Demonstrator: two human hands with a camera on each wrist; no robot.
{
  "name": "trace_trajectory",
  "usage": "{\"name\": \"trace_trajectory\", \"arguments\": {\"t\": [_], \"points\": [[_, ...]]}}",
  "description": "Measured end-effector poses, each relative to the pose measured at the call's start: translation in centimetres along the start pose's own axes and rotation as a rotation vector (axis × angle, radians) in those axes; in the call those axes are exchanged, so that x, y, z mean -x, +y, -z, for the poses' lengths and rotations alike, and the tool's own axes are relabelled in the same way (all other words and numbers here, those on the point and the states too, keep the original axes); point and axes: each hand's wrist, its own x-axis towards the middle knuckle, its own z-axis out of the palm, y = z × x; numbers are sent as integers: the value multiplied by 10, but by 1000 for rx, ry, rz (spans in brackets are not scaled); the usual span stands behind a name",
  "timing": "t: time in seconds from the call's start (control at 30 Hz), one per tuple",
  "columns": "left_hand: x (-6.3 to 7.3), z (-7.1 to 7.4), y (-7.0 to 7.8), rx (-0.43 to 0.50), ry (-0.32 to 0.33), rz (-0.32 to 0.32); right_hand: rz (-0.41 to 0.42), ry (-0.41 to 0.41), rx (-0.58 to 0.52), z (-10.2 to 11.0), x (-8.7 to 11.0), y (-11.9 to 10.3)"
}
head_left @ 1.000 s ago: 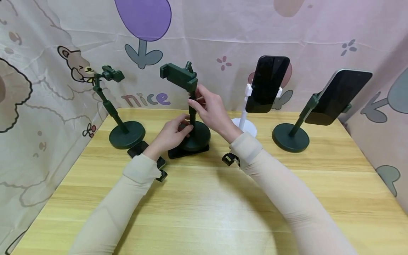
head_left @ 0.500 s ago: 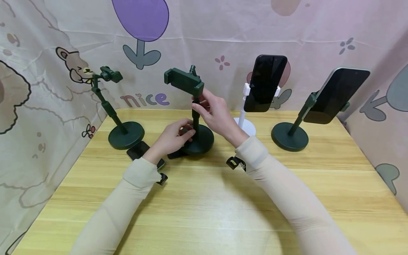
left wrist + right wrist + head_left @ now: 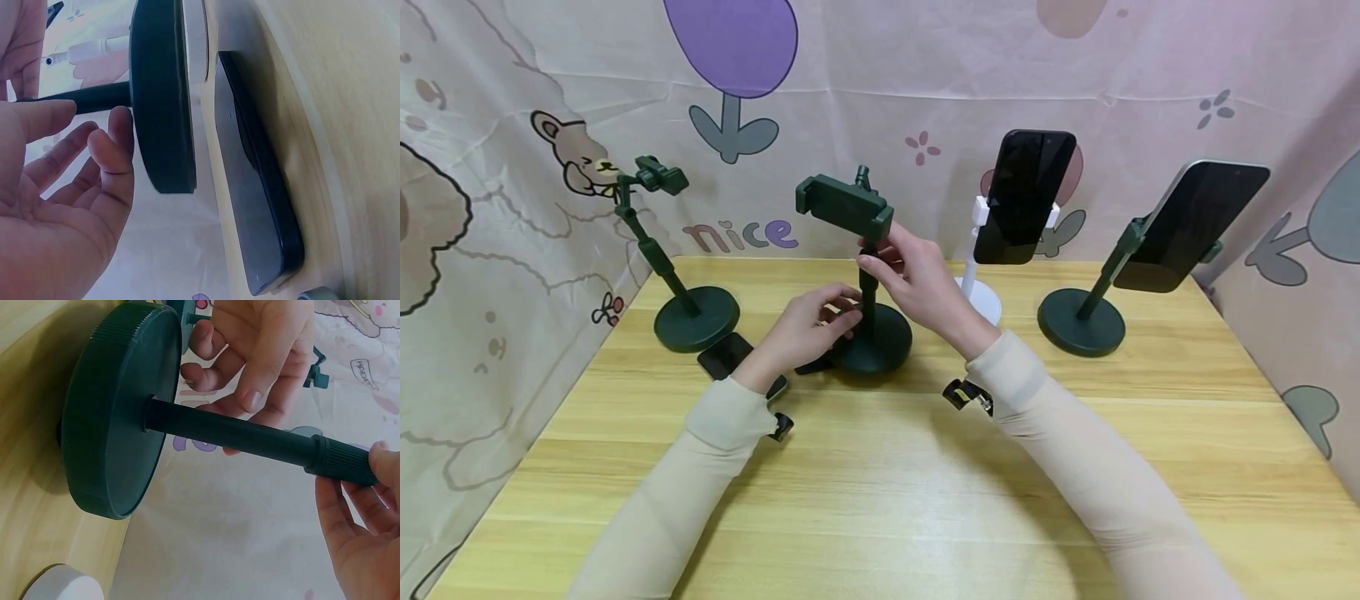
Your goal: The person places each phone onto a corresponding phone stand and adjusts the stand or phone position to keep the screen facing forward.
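Observation:
My right hand (image 3: pixel 921 279) grips the ribbed collar (image 3: pixel 344 461) high on the post of a dark green phone stand (image 3: pixel 871 342). The stand's clamp (image 3: pixel 844 204) holds no phone. A gap shows between the round base (image 3: pixel 162 100) and the wood in the left wrist view, so the stand is raised. My left hand (image 3: pixel 811 325) is beside the lower post, fingers loosely bent, fingertips right at the base. Below the base a black phone (image 3: pixel 250 181) lies flat on the table, mostly hidden in the head view. Another dark phone (image 3: pixel 726 354) lies partly under my left wrist.
On the left stands a second green stand (image 3: pixel 696 317) with nothing in its clamp. To the right, a white stand (image 3: pixel 981 300) and a third green stand (image 3: pixel 1082 323) each hold a phone. A printed cloth (image 3: pixel 865 50) hangs behind the wooden table (image 3: pixel 880 500).
The middle stand has moved right and toward the viewer with my right hand, its base sliding off above the flat phone. My left hand has shifted slightly right.

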Motion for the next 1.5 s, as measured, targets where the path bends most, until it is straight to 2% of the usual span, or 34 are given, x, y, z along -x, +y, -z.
{"name": "trace_trajectory", "arguments": {"t": [0.73,1.5], "points": [[2,4,-7,-6,11,7,-15,-50,5,14,27,4],[1,9,-14,16,21,31,-25,-48,37,35,57,9]]}}
